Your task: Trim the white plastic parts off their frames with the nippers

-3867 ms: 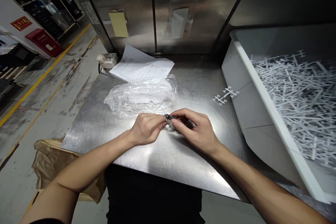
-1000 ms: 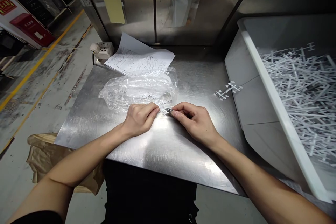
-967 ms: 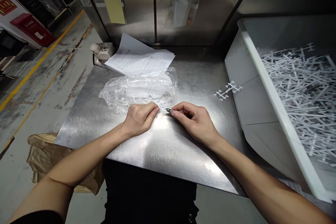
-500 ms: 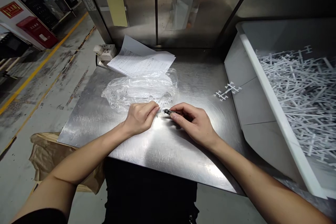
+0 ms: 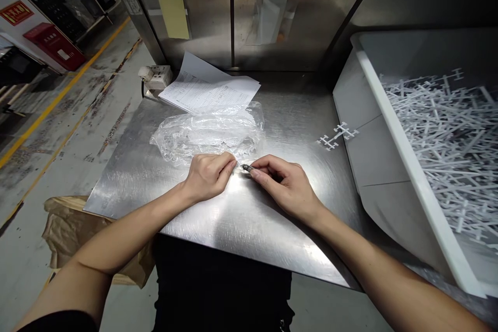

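Over the steel tabletop, my left hand is closed in a pinch on a small white plastic piece, mostly covered by the fingers. Facing it, my right hand grips a small dark hand tool between thumb and fingers. The tool's tip points at the white piece, very close to the left fingertips; whether they touch I cannot tell. Just behind both hands lies a clear plastic bag with white contents.
Printed papers lie behind the bag, near a power socket. A white branched plastic sprue rests beside a large grey-white bin heaped with similar sprues. Brown paper is at the lower left.
The right hand and its tool have shifted very slightly left, towards the left fingertips. The left hand has barely moved.
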Demonstrator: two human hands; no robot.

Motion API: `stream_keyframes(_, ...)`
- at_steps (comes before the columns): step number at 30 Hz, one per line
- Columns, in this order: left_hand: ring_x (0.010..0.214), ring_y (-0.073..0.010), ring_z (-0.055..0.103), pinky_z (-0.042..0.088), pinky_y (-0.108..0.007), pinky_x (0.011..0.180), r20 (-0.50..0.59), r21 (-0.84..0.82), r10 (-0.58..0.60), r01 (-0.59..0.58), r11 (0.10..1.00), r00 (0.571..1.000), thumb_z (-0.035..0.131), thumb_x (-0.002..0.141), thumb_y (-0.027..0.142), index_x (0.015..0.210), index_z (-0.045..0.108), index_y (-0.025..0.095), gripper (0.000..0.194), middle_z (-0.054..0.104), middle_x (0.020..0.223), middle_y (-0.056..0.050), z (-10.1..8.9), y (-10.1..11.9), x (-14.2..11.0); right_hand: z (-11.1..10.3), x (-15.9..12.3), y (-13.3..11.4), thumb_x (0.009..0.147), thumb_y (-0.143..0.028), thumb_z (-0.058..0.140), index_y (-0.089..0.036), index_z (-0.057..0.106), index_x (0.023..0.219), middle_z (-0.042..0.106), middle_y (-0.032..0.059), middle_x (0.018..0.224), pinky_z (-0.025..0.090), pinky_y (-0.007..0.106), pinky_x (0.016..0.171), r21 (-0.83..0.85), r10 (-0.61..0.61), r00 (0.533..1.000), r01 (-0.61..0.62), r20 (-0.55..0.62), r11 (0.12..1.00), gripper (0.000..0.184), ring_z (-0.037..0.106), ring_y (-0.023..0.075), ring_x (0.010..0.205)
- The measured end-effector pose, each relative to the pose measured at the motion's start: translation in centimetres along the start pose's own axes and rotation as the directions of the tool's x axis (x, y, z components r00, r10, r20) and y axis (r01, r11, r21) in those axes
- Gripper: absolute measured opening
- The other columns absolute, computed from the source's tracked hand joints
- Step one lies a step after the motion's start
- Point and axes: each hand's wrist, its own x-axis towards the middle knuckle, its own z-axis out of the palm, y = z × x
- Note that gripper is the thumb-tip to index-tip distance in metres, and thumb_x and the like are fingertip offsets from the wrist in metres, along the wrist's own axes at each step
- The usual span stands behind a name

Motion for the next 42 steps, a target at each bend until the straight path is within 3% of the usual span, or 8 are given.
stream_keyframes(6,0.058,-0.0152,0.065,0.039,-0.028,0.059,0.031,0.013,-0.027,0.027,1.000,0.999,0.055,0.111,0.030,0.093,0.072,0.020,0.026,0.070,0.068,0.001,0.1,0.2,0.0,0.3,0.1,0.0,0.101,-0.047,0.074,-0.022,0.075,0.094,0.057,-0.0029,0.068,0.037,0.031,0.059,0.086,0.073,0.997,-0.075,0.023,0.993,0.027,0.049,0.0158,0.063)
stream_keyframes(15,0.062,-0.0159,0.066,0.039,-0.028,0.062,0.101,-0.016,-0.093,0.095,0.995,0.991,0.056,0.110,0.032,0.094,0.073,0.021,0.026,0.072,0.070,0.000,0.1,0.2,0.1,0.1,0.2,-0.6,0.099,-0.047,0.074,-0.021,0.075,0.089,0.056,-0.0031,0.066,0.033,0.030,0.057,0.147,0.102,0.994,-0.106,0.036,0.983,0.028,0.047,0.0145,0.061)
stream_keyframes(21,0.064,-0.0145,0.066,0.044,-0.027,0.065,0.102,-0.130,-0.136,0.148,0.980,0.986,0.057,0.110,0.031,0.094,0.072,0.020,0.025,0.072,0.074,0.001,-0.5,0.4,0.3,0.3,0.3,-0.8,0.098,-0.047,0.075,-0.022,0.076,0.093,0.056,-0.0034,0.064,0.035,0.030,0.055,0.222,0.072,0.996,-0.059,-0.051,0.973,0.026,0.048,0.0149,0.058)
stream_keyframes(28,0.062,-0.0125,0.064,0.045,-0.026,0.061,-0.131,-0.171,-0.016,-0.007,0.985,0.991,0.058,0.111,0.027,0.095,0.071,0.019,0.023,0.071,0.074,0.000,-1.5,0.9,0.8,0.1,0.8,0.1,0.097,-0.047,0.077,-0.021,0.076,0.099,0.059,-0.0032,0.066,0.039,0.030,0.054,0.235,0.018,0.976,0.034,-0.217,0.971,0.027,0.051,0.0151,0.059)
stream_keyframes(32,0.066,-0.0137,0.070,0.053,-0.026,0.063,-0.257,-0.145,0.108,-0.148,0.978,0.960,0.062,0.109,0.025,0.102,0.075,0.019,0.016,0.079,0.081,-0.003,-1.3,1.2,0.9,0.2,1.0,0.9,0.097,-0.047,0.076,-0.021,0.075,0.099,0.060,-0.0029,0.068,0.039,0.030,0.056,0.212,-0.015,0.961,0.076,-0.276,0.974,0.026,0.051,0.0153,0.061)
stream_keyframes(36,0.074,-0.0169,0.077,0.063,-0.031,0.072,-0.381,-0.103,0.113,-0.163,0.981,0.918,0.067,0.109,0.030,0.100,0.075,0.021,0.015,0.082,0.086,-0.005,-1.9,2.0,0.5,0.0,1.2,1.3,0.096,-0.050,0.078,-0.021,0.075,0.100,0.062,-0.0021,0.069,0.040,0.031,0.056,0.187,-0.036,0.945,0.101,-0.324,0.977,0.029,0.053,0.0161,0.061)
stream_keyframes(39,0.084,-0.0196,0.081,0.067,-0.035,0.080,-0.437,-0.036,0.099,-0.128,0.991,0.894,0.069,0.109,0.030,0.096,0.073,0.021,0.016,0.084,0.090,-0.006,-4.1,2.1,-1.7,0.0,1.3,1.2,0.093,-0.054,0.082,-0.022,0.076,0.098,0.062,-0.0016,0.067,0.040,0.033,0.055,0.170,-0.026,0.939,0.089,-0.343,0.981,0.033,0.052,0.0168,0.057)
stream_keyframes(42,0.091,-0.0208,0.082,0.068,-0.038,0.088,-0.482,0.112,0.024,0.035,0.993,0.876,0.069,0.109,0.032,0.099,0.074,0.022,0.016,0.084,0.095,-0.007,-7.4,0.9,-7.1,0.0,0.9,1.2,0.090,-0.060,0.087,-0.025,0.078,0.097,0.066,0.0028,0.067,0.044,0.039,0.056,0.135,-0.004,0.934,0.055,-0.356,0.989,0.037,0.056,0.0198,0.056)
